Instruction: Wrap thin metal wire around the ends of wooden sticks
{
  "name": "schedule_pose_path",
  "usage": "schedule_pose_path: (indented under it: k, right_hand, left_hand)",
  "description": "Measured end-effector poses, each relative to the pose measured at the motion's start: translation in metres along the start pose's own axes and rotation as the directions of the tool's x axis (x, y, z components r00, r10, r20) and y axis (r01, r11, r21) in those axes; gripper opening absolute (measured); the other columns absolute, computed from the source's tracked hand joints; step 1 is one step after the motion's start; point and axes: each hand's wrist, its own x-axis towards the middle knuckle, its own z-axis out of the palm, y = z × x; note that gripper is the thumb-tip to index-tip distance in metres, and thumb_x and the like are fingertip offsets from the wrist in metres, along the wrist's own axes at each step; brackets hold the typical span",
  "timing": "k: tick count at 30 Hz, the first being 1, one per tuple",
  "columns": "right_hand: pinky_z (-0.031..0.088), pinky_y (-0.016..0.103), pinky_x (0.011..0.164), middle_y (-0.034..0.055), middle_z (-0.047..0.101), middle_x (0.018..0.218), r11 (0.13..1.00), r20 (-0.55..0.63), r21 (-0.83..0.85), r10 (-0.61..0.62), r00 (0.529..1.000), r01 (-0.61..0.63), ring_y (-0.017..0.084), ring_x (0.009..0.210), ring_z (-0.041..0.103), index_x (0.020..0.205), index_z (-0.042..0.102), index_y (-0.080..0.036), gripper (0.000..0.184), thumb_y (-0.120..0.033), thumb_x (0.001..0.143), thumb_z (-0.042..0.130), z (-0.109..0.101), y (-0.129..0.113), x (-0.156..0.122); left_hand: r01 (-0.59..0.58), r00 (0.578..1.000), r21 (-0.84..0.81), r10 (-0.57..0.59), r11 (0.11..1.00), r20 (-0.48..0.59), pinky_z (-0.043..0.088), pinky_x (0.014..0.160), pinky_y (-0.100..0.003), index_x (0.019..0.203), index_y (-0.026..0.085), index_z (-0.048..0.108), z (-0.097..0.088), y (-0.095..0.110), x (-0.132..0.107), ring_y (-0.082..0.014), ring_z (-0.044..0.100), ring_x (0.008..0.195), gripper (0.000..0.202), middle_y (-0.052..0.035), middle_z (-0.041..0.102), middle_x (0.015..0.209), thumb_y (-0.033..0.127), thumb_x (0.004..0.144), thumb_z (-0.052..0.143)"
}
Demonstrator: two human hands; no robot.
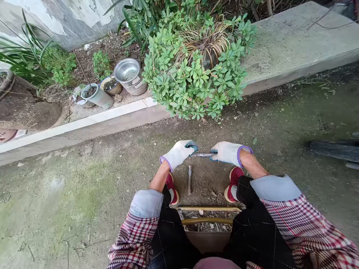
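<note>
Both my hands wear white knit work gloves with blue-green palms and purple cuffs. Between them is a thin, short, stick-like piece (203,154), its grey middle ringed as if wrapped with something silvery. My left hand (182,151) is closed on one end, and my right hand (227,152) grips the other end. The gloves hide both ends of the piece. On the ground below lies a second short stick (190,180), brown with a greyish upper end, touched by neither hand.
Between my knees stands a low frame with yellowish metal bars (207,208). Ahead runs a raised bed edge (117,112) with a leafy bush (196,82), a metal pot (130,74) and a pale cup (97,96). At right is a black tyre (335,151).
</note>
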Motion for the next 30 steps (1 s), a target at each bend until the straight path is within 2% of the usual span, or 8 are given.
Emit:
schedule_pose_path:
  k: [4,7,11,15,19,22,26,30]
  right_hand:
    - [0.041,0.032,0.065,0.0102,0.072,0.085,0.997,-0.138,-0.001,0.073,0.988,-0.074,0.023,0.075,0.064,0.086,0.072,-0.019,0.02,-0.036,0.088,0.062,-0.004,0.009,0.007]
    - [0.044,0.03,0.06,0.0067,0.067,0.079,0.956,-0.235,0.291,0.119,0.965,-0.047,0.02,0.069,0.06,0.087,0.067,-0.02,0.024,-0.042,0.091,0.059,-0.006,0.012,0.005]
    - [0.046,0.027,0.047,0.0015,0.059,0.072,0.663,-0.226,0.739,0.078,0.971,0.119,0.013,0.054,0.051,0.092,0.065,-0.019,0.033,-0.052,0.087,0.063,-0.007,0.01,-0.005]
    - [0.043,0.024,0.04,-0.0012,0.058,0.065,0.471,-0.123,0.865,-0.133,0.983,0.172,0.01,0.046,0.048,0.093,0.067,-0.016,0.045,-0.056,0.075,0.076,-0.008,0.009,-0.015]
    - [0.042,0.023,0.041,-0.001,0.062,0.064,0.612,0.139,0.782,-0.359,0.923,0.12,0.009,0.044,0.05,0.093,0.07,-0.014,0.047,-0.056,0.073,0.077,-0.004,0.008,-0.016]
    - [0.044,0.023,0.045,-0.0016,0.062,0.066,0.748,0.217,0.641,-0.392,0.894,0.172,0.01,0.049,0.053,0.088,0.071,-0.016,0.042,-0.056,0.076,0.073,0.005,0.004,-0.011]
    - [0.04,0.025,0.049,-0.0011,0.061,0.059,0.953,0.191,0.265,-0.204,0.96,0.149,0.012,0.051,0.053,0.076,0.071,-0.02,0.023,-0.042,0.08,0.07,0.016,-0.004,-0.001]
    - [0.041,0.031,0.061,0.0085,0.072,0.077,0.999,0.03,-0.04,-0.004,1.0,0.005,0.021,0.068,0.064,0.079,0.074,-0.019,0.012,-0.03,0.08,0.069,0.013,-0.005,0.007]
  left_hand:
    - [0.044,0.999,-0.042,-0.044,0.998,0.002,0.038,0.054,-0.022,0.082,0.015,0.068,0.011,0.001,-0.001,-0.0094,0.048,0.057,0.013,0.0035,0.058,0.066,0.022,0.079,0.057]
    - [0.068,0.998,-0.174,-0.068,0.982,0.008,0.042,0.054,-0.021,0.084,0.014,0.067,0.014,0.005,-0.001,-0.0091,0.051,0.055,0.012,0.0029,0.059,0.065,0.016,0.077,0.057]
    - [0.058,0.998,-0.308,-0.05,0.95,0.033,0.046,0.056,-0.022,0.084,0.012,0.069,0.011,0.007,0.0,-0.0095,0.055,0.055,0.014,0.0012,0.063,0.065,0.016,0.076,0.059]
    - [0.042,0.998,-0.308,-0.028,0.951,0.051,0.047,0.059,-0.022,0.08,0.012,0.07,0.006,0.004,0.002,-0.0101,0.056,0.058,0.011,-0.0002,0.065,0.066,0.019,0.075,0.063]
    - [0.035,0.999,-0.261,-0.023,0.965,0.047,0.048,0.066,-0.022,0.076,0.012,0.071,-0.003,0.005,0.003,-0.0116,0.059,0.067,0.008,-0.0022,0.07,0.074,0.017,0.069,0.069]
    - [0.046,0.995,-0.192,-0.029,0.98,0.092,0.047,0.063,-0.022,0.082,0.012,0.074,-0.007,0.008,0.0,-0.011,0.057,0.065,0.015,-0.0016,0.07,0.075,0.019,0.071,0.066]
    - [0.052,0.996,-0.137,-0.041,0.989,0.081,0.044,0.059,-0.021,0.083,0.011,0.074,-0.005,0.006,-0.003,-0.0094,0.053,0.061,0.016,0.0005,0.066,0.071,0.019,0.074,0.064]
    - [0.07,0.997,-0.109,-0.065,0.992,0.047,0.042,0.055,-0.02,0.079,0.013,0.07,0.004,0.003,-0.001,-0.0087,0.051,0.056,0.012,0.0024,0.063,0.064,0.014,0.075,0.059]
